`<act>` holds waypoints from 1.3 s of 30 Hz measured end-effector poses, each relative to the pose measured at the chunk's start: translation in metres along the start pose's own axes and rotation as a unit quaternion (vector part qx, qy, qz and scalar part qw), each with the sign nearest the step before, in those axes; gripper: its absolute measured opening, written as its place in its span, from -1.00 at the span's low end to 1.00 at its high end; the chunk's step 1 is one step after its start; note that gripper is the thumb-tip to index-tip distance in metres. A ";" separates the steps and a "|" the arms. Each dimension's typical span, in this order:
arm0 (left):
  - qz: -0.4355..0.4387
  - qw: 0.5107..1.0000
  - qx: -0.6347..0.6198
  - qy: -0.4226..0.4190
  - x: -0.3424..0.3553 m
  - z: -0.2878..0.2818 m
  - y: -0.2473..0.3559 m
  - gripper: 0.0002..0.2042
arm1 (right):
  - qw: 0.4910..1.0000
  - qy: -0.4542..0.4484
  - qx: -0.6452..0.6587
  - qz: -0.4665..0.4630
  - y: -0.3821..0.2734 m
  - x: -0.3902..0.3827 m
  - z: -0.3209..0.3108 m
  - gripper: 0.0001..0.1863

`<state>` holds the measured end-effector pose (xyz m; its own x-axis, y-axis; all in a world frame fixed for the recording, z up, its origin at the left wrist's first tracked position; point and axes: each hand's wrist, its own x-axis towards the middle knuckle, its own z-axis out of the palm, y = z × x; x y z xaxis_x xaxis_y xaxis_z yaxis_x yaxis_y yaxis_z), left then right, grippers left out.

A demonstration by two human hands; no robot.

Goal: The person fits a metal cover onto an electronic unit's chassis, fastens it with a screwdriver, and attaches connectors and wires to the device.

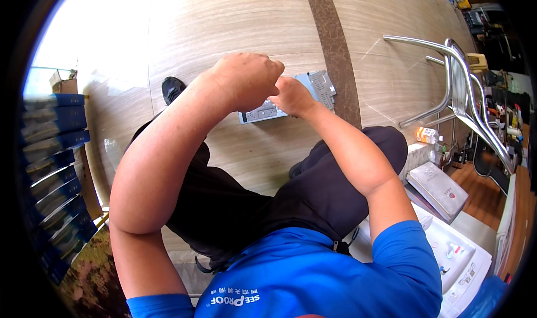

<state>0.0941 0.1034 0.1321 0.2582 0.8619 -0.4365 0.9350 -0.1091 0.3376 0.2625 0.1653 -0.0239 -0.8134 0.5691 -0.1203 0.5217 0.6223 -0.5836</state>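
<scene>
Above a flat grey metal box (321, 86) with perforated ends, resting on the tiled floor ahead of me, my two hands meet. My left hand (249, 78) is closed, its knuckles up and its fingertips turned away from view. Just right of it and slightly lower, my right hand (293, 97) is closed too, with thumb and fingers pressed together close to the left. Whatever is between the fingers is hidden. Both hands cover the middle of the box, and I cannot tell whether they touch it.
On the right stands a metal-framed chair (456, 83), with an orange-labelled bottle (428, 135) near its legs. A grey-white box (439, 189) lies beside a white tray (464, 262). Stacked blue boxes (56, 133) line the left. My shoe (173, 88) rests beyond my left forearm.
</scene>
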 end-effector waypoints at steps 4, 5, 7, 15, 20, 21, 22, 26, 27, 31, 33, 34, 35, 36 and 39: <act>-0.006 1.000 -0.004 0.003 -0.002 0.001 -0.001 -0.74 | 0.997 -0.001 0.047 -0.060 0.000 0.001 0.000 -0.74; -0.007 1.000 -0.009 0.005 -0.002 0.001 0.000 -0.74 | 0.996 0.007 0.049 -0.074 -0.001 0.001 -0.001 -0.76; -0.007 1.000 -0.008 0.006 -0.002 0.001 -0.001 -0.75 | 0.995 0.013 0.048 -0.082 -0.002 0.001 -0.002 -0.76; -0.007 1.000 -0.016 0.001 -0.002 -0.001 0.001 -0.75 | 0.995 0.033 0.047 -0.084 -0.004 -0.001 -0.002 -0.78; 0.010 0.999 -0.010 0.033 -0.003 0.003 -0.003 -0.84 | 0.993 0.011 0.120 -0.017 -0.009 0.001 -0.006 -0.83; 0.008 0.999 -0.010 0.033 -0.003 0.003 -0.003 -0.84 | 0.992 0.010 0.120 -0.018 -0.009 0.001 -0.005 -0.83; 0.002 1.000 -0.006 0.016 -0.002 0.002 -0.002 -0.81 | 0.991 0.030 0.122 -0.044 -0.008 0.001 -0.005 -0.84; -0.003 1.000 -0.013 -0.002 -0.003 -0.001 -0.001 -0.78 | 0.987 0.076 0.106 -0.099 -0.008 0.001 -0.005 -0.85; -0.005 1.000 -0.012 0.000 -0.003 -0.002 -0.001 -0.78 | 0.986 0.076 0.106 -0.101 -0.009 0.000 -0.005 -0.85; -0.008 1.000 -0.005 -0.001 -0.004 -0.001 0.001 -0.76 | 0.990 0.057 0.118 -0.046 -0.014 -0.001 -0.007 -0.85; -0.006 1.000 -0.003 0.003 -0.003 -0.001 0.000 -0.76 | 0.991 0.044 0.126 -0.008 -0.015 0.000 -0.008 -0.84; -0.004 1.000 -0.008 0.002 -0.003 0.000 0.000 -0.75 | 0.990 0.053 0.126 -0.029 -0.013 0.000 -0.008 -0.86; -0.001 1.000 -0.013 0.000 -0.003 0.000 0.000 -0.75 | 0.989 0.061 0.126 -0.050 -0.012 0.000 -0.007 -0.87; -0.002 1.000 -0.013 0.001 -0.002 -0.001 0.000 -0.75 | 0.989 0.061 0.126 -0.052 -0.011 0.000 -0.007 -0.87; -0.007 1.000 -0.011 0.000 -0.002 -0.001 0.001 -0.74 | 0.986 0.077 0.126 -0.080 -0.007 0.000 -0.003 -0.89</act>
<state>0.0945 0.1021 0.1346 0.2457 0.8636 -0.4403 0.9325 -0.0866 0.3505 0.2597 0.1624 -0.0178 -0.8214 0.5614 0.1009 0.2935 0.5678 -0.7691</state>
